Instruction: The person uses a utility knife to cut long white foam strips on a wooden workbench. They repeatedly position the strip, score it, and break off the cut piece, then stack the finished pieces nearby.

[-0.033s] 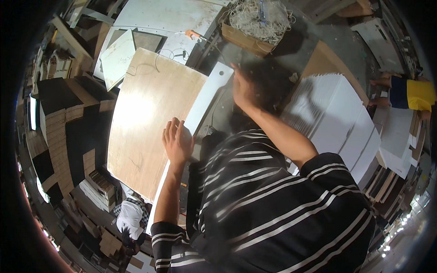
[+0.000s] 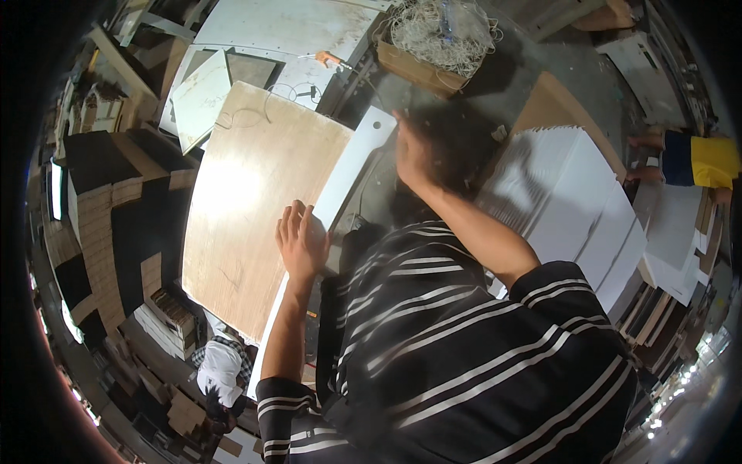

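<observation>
Workshop bench: left hand (image 2: 300, 241) flat on white strip (image 2: 345, 176) by wood panel (image 2: 255, 209).

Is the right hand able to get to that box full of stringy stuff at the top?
Probably yes. The right hand is raised well out in front, and the box of tangled string sits just beyond it, with only bare grey surface between them. A further stretch might be needed.

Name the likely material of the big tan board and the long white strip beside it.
Big tan board: probably wood veneer or laminate, smooth and semi-glossy, with faint grain and a light glare. Long white strip, under the left hand: seemingly white-coated panel, flat and matt; its core is not visible.
</observation>
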The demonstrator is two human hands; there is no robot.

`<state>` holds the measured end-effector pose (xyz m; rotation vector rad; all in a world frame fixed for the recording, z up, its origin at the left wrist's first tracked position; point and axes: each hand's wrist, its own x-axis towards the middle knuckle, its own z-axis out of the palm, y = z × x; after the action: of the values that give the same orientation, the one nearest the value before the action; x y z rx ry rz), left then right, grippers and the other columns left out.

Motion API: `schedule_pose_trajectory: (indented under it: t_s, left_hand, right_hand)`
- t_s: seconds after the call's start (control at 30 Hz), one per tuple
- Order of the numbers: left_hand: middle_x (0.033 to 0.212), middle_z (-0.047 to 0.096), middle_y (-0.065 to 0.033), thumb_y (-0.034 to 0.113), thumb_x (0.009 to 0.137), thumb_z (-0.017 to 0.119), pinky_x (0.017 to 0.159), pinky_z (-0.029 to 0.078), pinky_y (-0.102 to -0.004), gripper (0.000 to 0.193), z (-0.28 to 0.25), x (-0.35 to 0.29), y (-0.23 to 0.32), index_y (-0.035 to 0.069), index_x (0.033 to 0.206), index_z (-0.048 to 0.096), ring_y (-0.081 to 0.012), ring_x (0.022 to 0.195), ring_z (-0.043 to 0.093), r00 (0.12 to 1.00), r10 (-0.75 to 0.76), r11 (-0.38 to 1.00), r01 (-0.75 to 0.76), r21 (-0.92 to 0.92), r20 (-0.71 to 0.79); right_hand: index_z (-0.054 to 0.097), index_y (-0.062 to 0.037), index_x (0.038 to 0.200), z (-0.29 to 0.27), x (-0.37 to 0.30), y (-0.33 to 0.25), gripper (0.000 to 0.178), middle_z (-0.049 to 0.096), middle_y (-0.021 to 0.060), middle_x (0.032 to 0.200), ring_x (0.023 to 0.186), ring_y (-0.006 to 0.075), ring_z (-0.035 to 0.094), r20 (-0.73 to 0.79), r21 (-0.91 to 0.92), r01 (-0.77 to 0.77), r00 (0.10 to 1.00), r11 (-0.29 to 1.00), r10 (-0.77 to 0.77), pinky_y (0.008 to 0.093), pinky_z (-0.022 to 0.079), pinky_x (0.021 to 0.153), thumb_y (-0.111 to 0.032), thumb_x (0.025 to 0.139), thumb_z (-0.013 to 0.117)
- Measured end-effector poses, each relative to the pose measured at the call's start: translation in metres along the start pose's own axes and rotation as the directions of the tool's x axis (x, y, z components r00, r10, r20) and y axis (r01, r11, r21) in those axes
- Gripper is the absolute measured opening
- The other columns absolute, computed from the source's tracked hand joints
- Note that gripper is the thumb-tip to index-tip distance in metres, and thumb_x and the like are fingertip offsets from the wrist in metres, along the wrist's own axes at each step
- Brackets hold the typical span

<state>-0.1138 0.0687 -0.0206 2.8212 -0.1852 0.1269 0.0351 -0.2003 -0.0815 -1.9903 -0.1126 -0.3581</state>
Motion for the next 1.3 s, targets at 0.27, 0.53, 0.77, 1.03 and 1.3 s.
schedule_pose_trajectory:
  t_s: [0.27, 0.53, 0.77, 1.03, 1.3]
  left_hand:
    - [0.151, 0.049, -0.018, 0.024, 0.077, 0.082, 0.116, 0.032, -0.0552, 0.075, -0.002, -0.002, 0.001, 0.013, 0.145, 0.052, -0.0384, 0.142, 0.044, 1.0, -0.008, 1.0, 0.008, -0.001, 0.007]
    - [0.152, 0.048, -0.018, 0.026, 0.08, 0.081, 0.116, 0.032, -0.056, 0.073, 0.001, -0.001, -0.001, 0.011, 0.145, 0.052, -0.0402, 0.141, 0.043, 1.0, 0.005, 0.999, -0.005, -0.039, -0.007]
    - [0.156, 0.043, -0.0164, 0.024, 0.079, 0.079, 0.12, 0.026, -0.057, 0.081, 0.0, -0.003, -0.012, 0.011, 0.151, 0.044, -0.0394, 0.146, 0.036, 0.995, 0.073, 0.995, -0.068, -0.076, 0.071]
    - [0.16, 0.039, -0.0175, 0.026, 0.08, 0.08, 0.123, 0.021, -0.0571, 0.088, 0.003, -0.005, -0.019, 0.008, 0.155, 0.037, -0.0396, 0.15, 0.031, 0.988, 0.129, 0.987, -0.119, -0.111, 0.086]
    - [0.163, 0.033, -0.019, 0.026, 0.082, 0.08, 0.124, 0.018, -0.0588, 0.085, -0.022, -0.056, -0.041, 0.012, 0.156, 0.04, -0.0403, 0.153, 0.027, 0.986, 0.053, 0.995, -0.038, -0.095, 0.159]
  right_hand:
    - [0.051, -0.0094, 0.15, 0.002, -0.019, 0.0, 0.053, 0.066, 0.019, 0.107, 0.093, 0.0386, 0.064, 0.074, -0.001, 0.204, 0.976, 0.979, -0.203, 0.0427, 0.052, 0.081, 0.003, 0.098, 0.054]
    - [0.046, -0.0061, 0.153, 0.039, -0.052, -0.022, 0.055, 0.065, 0.0221, 0.116, 0.102, 0.039, 0.062, -0.018, -0.087, 0.248, 0.968, 0.965, -0.251, 0.0454, 0.051, 0.088, 0.003, 0.099, 0.053]
    - [0.049, -0.0087, 0.151, 0.042, -0.055, -0.03, 0.054, 0.066, 0.0232, 0.117, 0.101, 0.0412, 0.064, -0.013, -0.204, -0.043, 0.999, 0.978, 0.042, 0.0458, 0.052, 0.085, 0.005, 0.098, 0.051]
    - [0.058, -0.006, 0.141, 0.02, -0.056, -0.05, 0.043, 0.069, 0.0233, 0.116, 0.103, 0.0383, 0.068, 0.192, -0.053, 0.069, 0.98, 0.996, -0.058, 0.0429, 0.053, 0.093, 0.0, 0.101, 0.046]
    - [0.059, -0.0077, 0.14, 0.015, -0.031, -0.055, 0.045, 0.069, 0.0237, 0.115, 0.104, 0.0439, 0.066, 0.07, -0.235, 0.097, 0.994, 0.967, -0.083, 0.0477, 0.054, 0.089, 0.002, 0.098, 0.048]
